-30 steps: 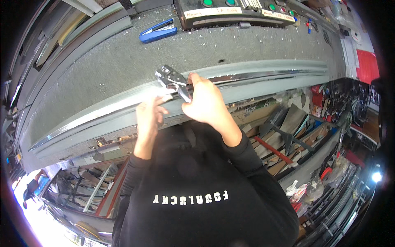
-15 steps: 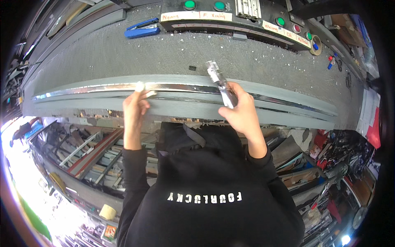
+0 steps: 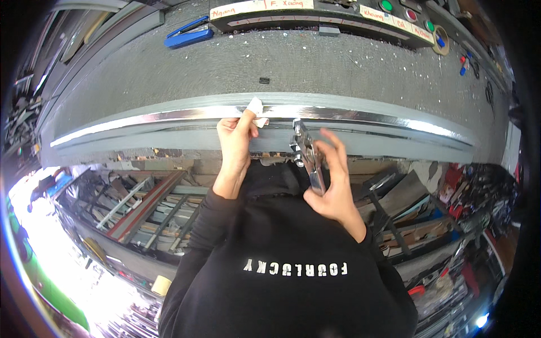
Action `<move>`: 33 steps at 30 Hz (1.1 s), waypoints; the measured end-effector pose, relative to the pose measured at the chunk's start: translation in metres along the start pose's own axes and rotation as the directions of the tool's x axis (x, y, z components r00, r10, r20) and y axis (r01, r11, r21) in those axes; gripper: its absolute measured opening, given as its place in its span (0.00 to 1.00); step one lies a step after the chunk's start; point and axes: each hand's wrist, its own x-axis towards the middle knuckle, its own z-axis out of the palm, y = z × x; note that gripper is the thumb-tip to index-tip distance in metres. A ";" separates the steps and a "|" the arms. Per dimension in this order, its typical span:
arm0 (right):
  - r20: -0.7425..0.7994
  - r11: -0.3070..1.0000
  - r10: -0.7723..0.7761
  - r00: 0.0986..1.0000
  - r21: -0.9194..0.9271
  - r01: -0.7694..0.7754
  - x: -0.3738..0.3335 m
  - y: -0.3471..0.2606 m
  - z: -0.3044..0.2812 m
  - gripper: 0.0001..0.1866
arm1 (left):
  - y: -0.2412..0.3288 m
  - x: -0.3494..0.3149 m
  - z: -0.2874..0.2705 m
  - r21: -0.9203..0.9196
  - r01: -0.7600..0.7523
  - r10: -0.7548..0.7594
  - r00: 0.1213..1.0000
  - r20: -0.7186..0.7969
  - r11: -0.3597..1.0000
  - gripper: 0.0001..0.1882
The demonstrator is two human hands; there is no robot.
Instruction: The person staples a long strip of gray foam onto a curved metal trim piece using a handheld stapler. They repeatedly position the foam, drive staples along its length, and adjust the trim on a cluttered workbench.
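Note:
A long shiny metal strip (image 3: pixel 186 114) runs left to right on grey profiles (image 3: pixel 186 142) along the bench's near edge. My left hand (image 3: pixel 234 138) is closed at the strip's near edge left of centre, thumb over it and fingers curled below. White material (image 3: pixel 255 106) shows at the thumb tip, with another white bit by the fingers; I cannot tell if these are finger wraps. In my right hand (image 3: pixel 332 188) is a silvery plier-like hand tool (image 3: pixel 309 155), its head close to the strip's near edge. The handle lies against my palm and thumb, some fingers lifted.
Behind the strip lies a small black piece (image 3: pixel 264 80) on the grey bench top (image 3: pixel 180 76). Farther back are a blue stapler-shaped tool (image 3: pixel 189 35), a button control box (image 3: pixel 332 17) and a tape roll (image 3: pixel 440 40). Racks of profile offcuts (image 3: pixel 152 208) stand below the bench.
My left hand has slid right along the strip. The hand tool has come down toward me, from over the strip to its near side, and my right fingers have spread. The view has shifted slightly.

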 end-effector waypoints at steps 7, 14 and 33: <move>0.163 0.827 0.443 0.882 0.306 -0.472 -0.030 -0.003 0.065 0.39 | -0.004 -0.017 -0.005 0.087 -0.057 0.053 0.997 0.049 0.995 0.13; 0.078 0.693 0.590 0.804 0.461 -0.554 -0.032 -0.023 0.090 0.39 | -0.021 -0.029 -0.014 -0.143 -0.196 0.216 0.966 0.142 0.970 0.02; -0.024 0.651 0.625 0.781 0.569 -0.503 -0.025 -0.034 0.103 0.40 | -0.032 -0.029 -0.032 -0.167 -0.210 0.252 0.921 0.296 0.963 0.05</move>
